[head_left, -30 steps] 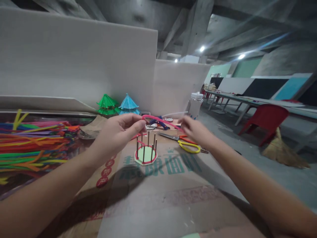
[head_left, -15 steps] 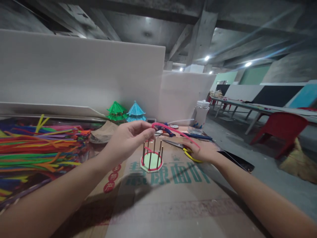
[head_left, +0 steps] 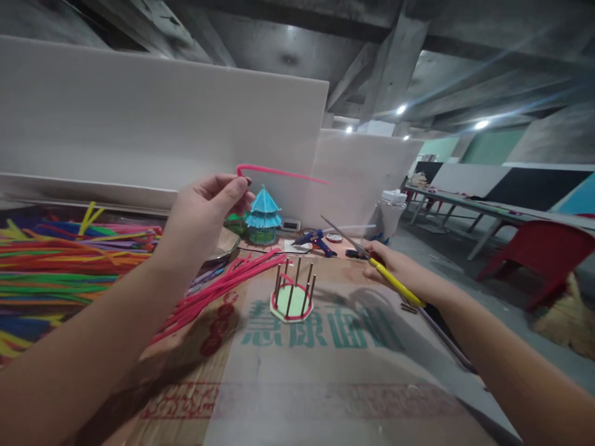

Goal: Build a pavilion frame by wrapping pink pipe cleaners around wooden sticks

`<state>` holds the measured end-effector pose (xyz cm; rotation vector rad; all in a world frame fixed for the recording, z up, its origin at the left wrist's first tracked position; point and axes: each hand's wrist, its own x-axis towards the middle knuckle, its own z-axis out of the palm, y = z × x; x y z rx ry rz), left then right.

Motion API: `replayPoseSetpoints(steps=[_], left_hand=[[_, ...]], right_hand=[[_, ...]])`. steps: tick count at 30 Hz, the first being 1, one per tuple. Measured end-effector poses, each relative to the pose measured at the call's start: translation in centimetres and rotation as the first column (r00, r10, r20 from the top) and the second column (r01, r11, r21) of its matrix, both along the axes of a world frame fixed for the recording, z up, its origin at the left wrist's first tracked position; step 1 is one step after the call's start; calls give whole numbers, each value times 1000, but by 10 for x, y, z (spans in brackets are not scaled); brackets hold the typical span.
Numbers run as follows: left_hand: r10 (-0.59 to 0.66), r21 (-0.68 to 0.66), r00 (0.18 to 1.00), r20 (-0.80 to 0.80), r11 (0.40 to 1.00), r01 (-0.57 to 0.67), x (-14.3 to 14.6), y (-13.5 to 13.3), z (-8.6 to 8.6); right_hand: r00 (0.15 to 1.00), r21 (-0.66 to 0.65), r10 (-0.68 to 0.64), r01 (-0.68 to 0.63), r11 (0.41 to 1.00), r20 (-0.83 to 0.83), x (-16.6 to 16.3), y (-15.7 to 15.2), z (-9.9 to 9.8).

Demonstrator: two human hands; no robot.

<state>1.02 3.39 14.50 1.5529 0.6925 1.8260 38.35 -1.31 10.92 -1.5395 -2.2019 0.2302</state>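
Note:
My left hand (head_left: pixel 204 214), raised left of centre, pinches a bent pink pipe cleaner (head_left: pixel 283 173) whose free end stretches to the right. In my right hand (head_left: pixel 395 266) are yellow-handled scissors (head_left: pixel 346 235), blades pointing up and left; the fingers are closed round them. Between and below the hands stands a small model base (head_left: pixel 292 302), pale green and eight-sided, with a pink edge and several upright brown sticks. A bundle of pink pipe cleaners (head_left: pixel 214 291) lies left of the base, partly behind my left forearm.
Many coloured pipe cleaners (head_left: pixel 60 266) fill the left side. Toward the back are a blue pagoda-like model (head_left: pixel 263 217), a partly hidden green one (head_left: pixel 236 222), a blue glue gun (head_left: pixel 316 241) and a clear bottle (head_left: pixel 390 217). A red chair (head_left: pixel 539 251) stands on the right.
My left hand has risen and moved left with the pink pipe cleaner. My right hand has picked up the scissors from the table. The pink bundle now shows.

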Motion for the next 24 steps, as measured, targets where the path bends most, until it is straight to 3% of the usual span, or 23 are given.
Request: replayPoseSetpoints(steps=[4, 10, 17, 24], left_hand=[[-6, -35, 985, -172, 999, 0, 8, -10, -4], [-65, -37, 959, -275, 998, 57, 19, -27, -8], [-152, -82, 919, -363, 988, 131, 23, -30, -13], [-168, -30, 854, -492, 984, 176, 34, -43, -18]], right_hand=[[989, 3, 110, -110, 994, -98, -19, -15, -2], [956, -95, 200, -225, 970, -217, -42, -32, -7], [882, -203, 232, -336, 920, -411, -51, -41, -17], [827, -162, 205, -333, 929, -524, -69, -46, -29]])
